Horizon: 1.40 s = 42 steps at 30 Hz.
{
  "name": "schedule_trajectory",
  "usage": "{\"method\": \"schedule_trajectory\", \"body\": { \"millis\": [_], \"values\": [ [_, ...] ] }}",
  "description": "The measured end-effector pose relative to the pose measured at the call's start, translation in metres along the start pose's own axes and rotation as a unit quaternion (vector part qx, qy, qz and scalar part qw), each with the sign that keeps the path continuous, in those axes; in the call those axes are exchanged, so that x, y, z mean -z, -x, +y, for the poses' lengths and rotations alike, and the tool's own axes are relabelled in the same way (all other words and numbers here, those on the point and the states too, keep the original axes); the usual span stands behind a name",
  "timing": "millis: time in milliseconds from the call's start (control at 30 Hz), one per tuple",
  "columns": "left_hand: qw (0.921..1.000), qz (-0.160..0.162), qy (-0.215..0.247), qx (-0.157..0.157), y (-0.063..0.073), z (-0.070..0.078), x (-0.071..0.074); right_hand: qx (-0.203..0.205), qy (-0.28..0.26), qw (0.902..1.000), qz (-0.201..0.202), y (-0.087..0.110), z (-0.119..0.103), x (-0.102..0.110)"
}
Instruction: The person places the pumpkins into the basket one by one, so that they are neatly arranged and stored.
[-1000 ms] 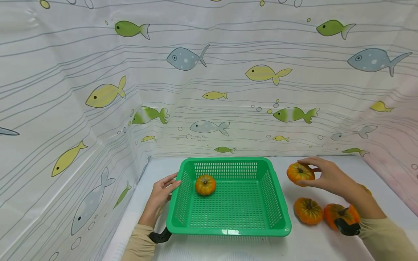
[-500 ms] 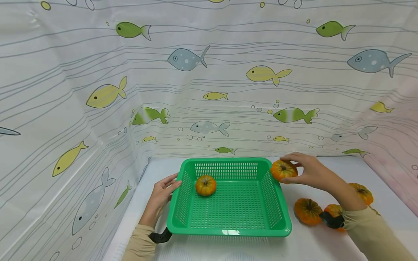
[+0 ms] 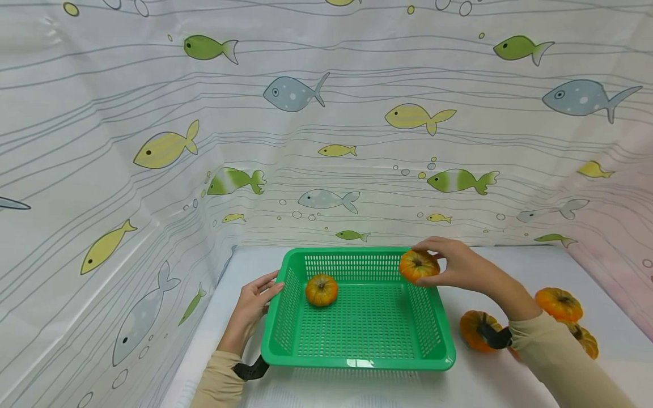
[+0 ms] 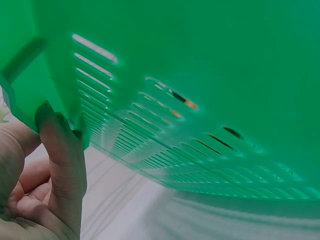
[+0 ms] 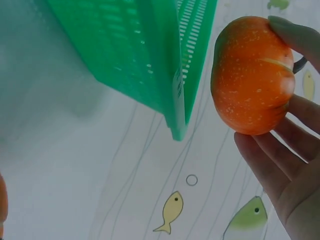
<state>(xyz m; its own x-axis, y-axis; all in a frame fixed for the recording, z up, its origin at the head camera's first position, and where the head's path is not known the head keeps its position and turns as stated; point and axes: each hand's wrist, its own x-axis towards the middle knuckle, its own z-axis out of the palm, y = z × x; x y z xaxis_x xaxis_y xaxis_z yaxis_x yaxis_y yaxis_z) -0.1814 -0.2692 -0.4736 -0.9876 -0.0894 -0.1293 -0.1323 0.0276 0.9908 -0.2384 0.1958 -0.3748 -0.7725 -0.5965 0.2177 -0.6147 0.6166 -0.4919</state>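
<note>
My right hand (image 3: 459, 266) holds a small orange pumpkin (image 3: 417, 267) between thumb and fingers, over the right back part of a green plastic basket (image 3: 357, 362). In the right wrist view the held pumpkin (image 5: 254, 75) shows its smooth orange underside, beside the basket wall (image 5: 145, 55), with its dark stem toward the palm. My left hand (image 3: 250, 303) grips the basket's left rim; in the left wrist view its fingers (image 4: 62, 155) curl at the rim's edge. Another pumpkin (image 3: 321, 290) sits in the basket's left back part, stem up.
Several more pumpkins lie on the white table (image 3: 388, 391) right of the basket: one near its side (image 3: 474, 328), one farther right (image 3: 558, 303), and a greenish one (image 3: 584, 340) partly behind my right sleeve. A fish-patterned curtain (image 3: 372, 130) stands behind and along both sides.
My right hand has carried its pumpkin leftward from above the table to over the basket's right side. My left hand and the basket have stayed in place.
</note>
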Motion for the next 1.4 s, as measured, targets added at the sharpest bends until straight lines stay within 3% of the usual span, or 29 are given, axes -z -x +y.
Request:
{"method": "schedule_trajectory", "body": {
  "millis": [867,1400],
  "values": [
    [1.0,-0.004,0.006,0.003,0.001,0.001,0.0,0.039,0.0,0.9973,-0.061,-0.049,-0.039,-0.029],
    [0.9999,-0.001,0.009,0.006,0.001,0.001,0.0,0.037,-0.02,0.9947,-0.094,-0.075,-0.041,-0.061]
  ]
}}
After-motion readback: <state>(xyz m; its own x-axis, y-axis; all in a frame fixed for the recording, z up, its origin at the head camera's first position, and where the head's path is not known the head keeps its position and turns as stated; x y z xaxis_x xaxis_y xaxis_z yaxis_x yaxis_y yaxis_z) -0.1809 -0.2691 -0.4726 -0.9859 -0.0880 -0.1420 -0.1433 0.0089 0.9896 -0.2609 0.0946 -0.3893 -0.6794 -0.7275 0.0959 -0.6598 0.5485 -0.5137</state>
